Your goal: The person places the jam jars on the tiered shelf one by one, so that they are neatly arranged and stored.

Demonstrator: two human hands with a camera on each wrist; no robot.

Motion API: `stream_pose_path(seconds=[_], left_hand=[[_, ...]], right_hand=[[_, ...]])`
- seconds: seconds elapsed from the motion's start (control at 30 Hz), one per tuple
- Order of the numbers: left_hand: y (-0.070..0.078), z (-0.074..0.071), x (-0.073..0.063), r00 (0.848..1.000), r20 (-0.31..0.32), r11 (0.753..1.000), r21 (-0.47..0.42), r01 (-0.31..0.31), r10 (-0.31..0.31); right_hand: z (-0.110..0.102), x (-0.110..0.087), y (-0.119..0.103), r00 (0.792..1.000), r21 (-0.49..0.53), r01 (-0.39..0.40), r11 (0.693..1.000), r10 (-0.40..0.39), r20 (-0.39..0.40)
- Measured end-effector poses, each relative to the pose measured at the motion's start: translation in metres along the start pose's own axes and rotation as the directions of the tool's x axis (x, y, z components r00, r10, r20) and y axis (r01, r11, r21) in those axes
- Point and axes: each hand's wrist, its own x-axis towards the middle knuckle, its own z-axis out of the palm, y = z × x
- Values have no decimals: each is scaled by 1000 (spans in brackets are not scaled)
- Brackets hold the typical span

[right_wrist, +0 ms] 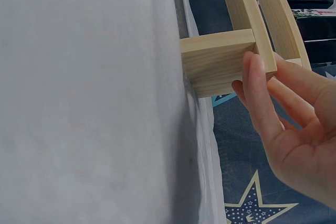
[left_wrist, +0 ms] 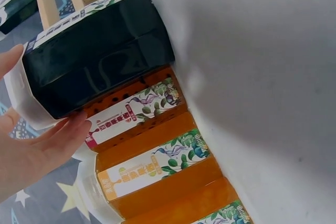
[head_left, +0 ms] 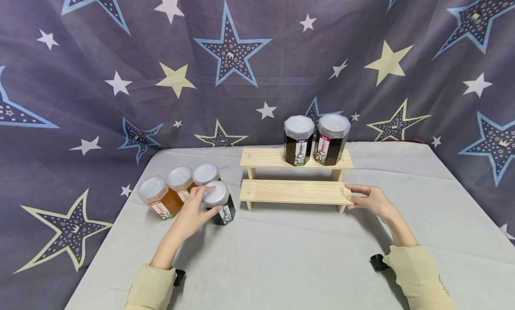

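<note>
My left hand (head_left: 194, 214) holds a dark eight-sided jar (head_left: 225, 211) by its white lid, thumb on one side and fingers on the other. In the left wrist view, the same dark jar (left_wrist: 100, 59) stands right beside an amber jar with a white label (left_wrist: 139, 108). At the right end of a two-step wooden shelf (head_left: 289, 191), my right hand (head_left: 374, 199) pinches the lower board. The right wrist view has the fingers (right_wrist: 257, 82) at the board's end, beside the shelf leg (right_wrist: 220, 64).
Two dark jars, one with a white label (head_left: 299, 142) and one with a pink-topped label (head_left: 331, 142), stand on the upper step's right half. Amber jars, such as the leftmost (head_left: 162, 202), cluster at the table's left. A star-patterned cloth (head_left: 241, 108) hangs behind the grey-covered table (head_left: 289, 256).
</note>
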Motion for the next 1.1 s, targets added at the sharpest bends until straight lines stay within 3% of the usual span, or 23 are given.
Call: stream_pose_path(seconds=[1.1], left_hand=[[-10, 13, 2, 996, -86, 1000, -13, -20, 19]], right_hand=[[-1, 1, 4, 1000, 2, 6, 1000, -6, -3]])
